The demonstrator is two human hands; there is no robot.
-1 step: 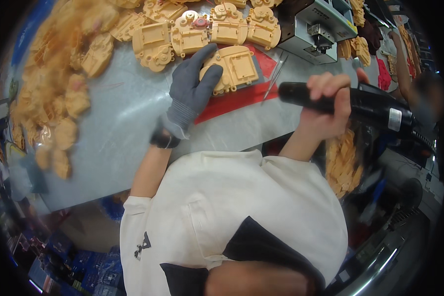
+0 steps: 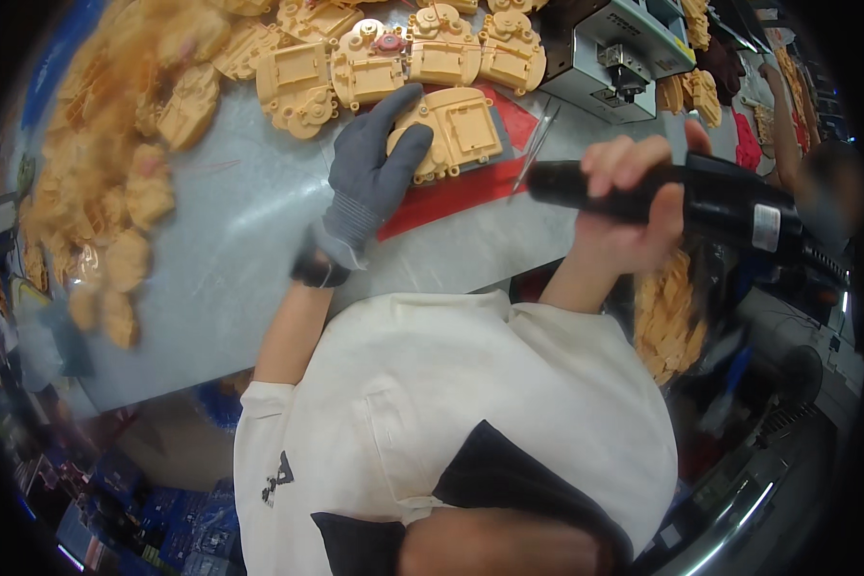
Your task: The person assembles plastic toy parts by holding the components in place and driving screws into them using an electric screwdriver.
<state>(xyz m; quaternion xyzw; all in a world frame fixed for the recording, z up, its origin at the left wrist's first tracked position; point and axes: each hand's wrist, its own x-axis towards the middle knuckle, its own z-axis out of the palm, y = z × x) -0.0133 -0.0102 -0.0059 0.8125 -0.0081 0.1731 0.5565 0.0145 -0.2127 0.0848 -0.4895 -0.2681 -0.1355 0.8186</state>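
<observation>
Gloved L hand [image 2: 372, 161] has thumb & index clamped on yellow housing [image 2: 468, 130], most of it right of fingertips. R hand [image 2: 634, 206] fingers wrap blk tool [image 2: 725, 206]; tweezers [image 2: 524, 171] lie left of them.

bare desk [image 2: 230, 211] between heap of yellow parts [image 2: 147, 187] and gloved left hand [image 2: 367, 161], free lane in front of red strip [image 2: 451, 200], row of parts [image 2: 446, 50] and grey box [image 2: 634, 29] blocking the back, tweezers [image 2: 536, 149] between held part [image 2: 471, 127] and black tool [image 2: 715, 206]
</observation>
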